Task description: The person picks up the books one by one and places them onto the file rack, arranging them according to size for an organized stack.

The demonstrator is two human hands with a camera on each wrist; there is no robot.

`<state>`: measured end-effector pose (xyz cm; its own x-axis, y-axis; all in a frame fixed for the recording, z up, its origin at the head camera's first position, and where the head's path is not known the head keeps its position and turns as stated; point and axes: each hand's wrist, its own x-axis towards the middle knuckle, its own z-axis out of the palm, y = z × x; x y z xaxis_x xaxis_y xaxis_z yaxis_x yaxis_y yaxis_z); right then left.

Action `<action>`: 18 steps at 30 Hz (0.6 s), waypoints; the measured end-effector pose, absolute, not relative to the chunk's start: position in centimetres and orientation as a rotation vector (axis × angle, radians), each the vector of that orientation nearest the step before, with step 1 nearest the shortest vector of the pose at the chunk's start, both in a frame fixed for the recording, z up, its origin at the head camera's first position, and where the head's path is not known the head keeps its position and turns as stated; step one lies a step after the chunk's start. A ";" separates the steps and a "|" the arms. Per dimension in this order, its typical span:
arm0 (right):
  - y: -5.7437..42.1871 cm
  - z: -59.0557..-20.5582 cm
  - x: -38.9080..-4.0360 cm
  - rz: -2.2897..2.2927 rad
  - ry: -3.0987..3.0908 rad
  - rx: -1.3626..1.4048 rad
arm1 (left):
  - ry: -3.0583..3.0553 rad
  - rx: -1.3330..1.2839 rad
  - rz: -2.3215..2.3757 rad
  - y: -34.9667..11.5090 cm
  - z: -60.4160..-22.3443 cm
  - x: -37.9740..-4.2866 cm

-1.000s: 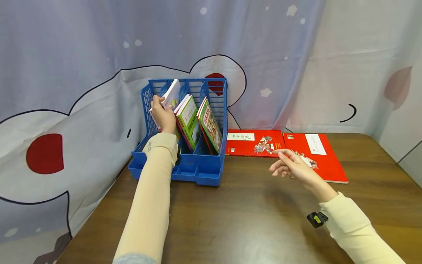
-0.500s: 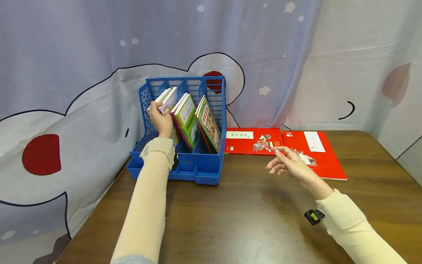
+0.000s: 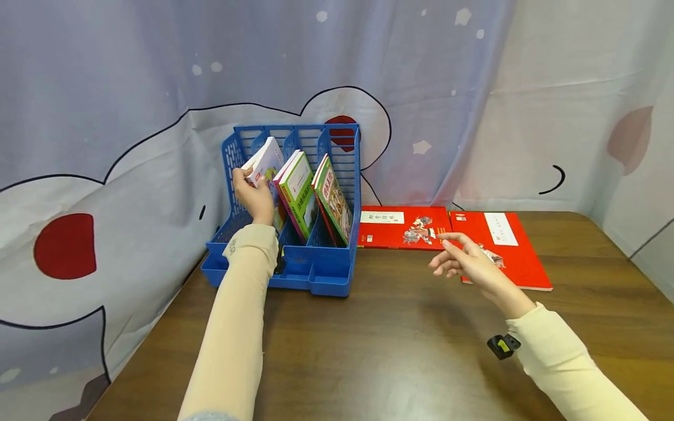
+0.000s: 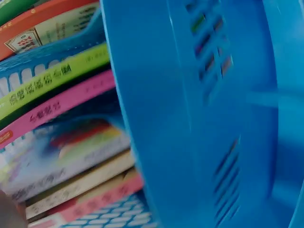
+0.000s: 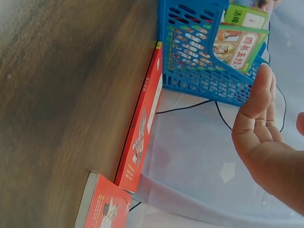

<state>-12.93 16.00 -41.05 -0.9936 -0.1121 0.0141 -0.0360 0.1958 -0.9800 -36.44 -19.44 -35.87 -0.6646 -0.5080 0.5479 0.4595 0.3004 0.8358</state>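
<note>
My left hand [image 3: 254,197] grips a white-and-lavender book [image 3: 272,161] by its upper near corner, thumb on the cover side. The book leans in the left part of a blue file rack [image 3: 330,251]. In the left wrist view its blurred spine lies above a cream book [image 4: 80,183] and a pink-spined book [image 4: 102,197]. To its right in the rack lean a green book [image 3: 299,190] and a green-bordered book [image 3: 336,199]. My right hand [image 3: 468,263] hovers above the table with relaxed fingers, holding nothing, near two red books.
One red book [image 3: 381,234] lies flat right of the rack, and another red book [image 3: 518,257] lies beside it. Both are on the brown wooden table [image 3: 379,351]. A patterned curtain [image 3: 421,93] hangs behind. The rack's front has low trays [image 3: 330,280].
The white-and-lavender book sits lower than a second ago. Its top has tilted since half a second ago, and my left hand has shifted slightly left. My right hand stays nearly still.
</note>
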 end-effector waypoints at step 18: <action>17.0 -41.2 -13.3 -2.001 2.374 -0.174 | -2.641 -0.073 -0.352 -23.5 -34.1 -35.2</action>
<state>-13.33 17.05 -41.19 -0.9932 -0.1064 0.0475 -0.0648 0.1660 -0.9840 -35.22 -23.46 -34.05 -0.8874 -0.0091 0.4609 0.1120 0.9656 0.2345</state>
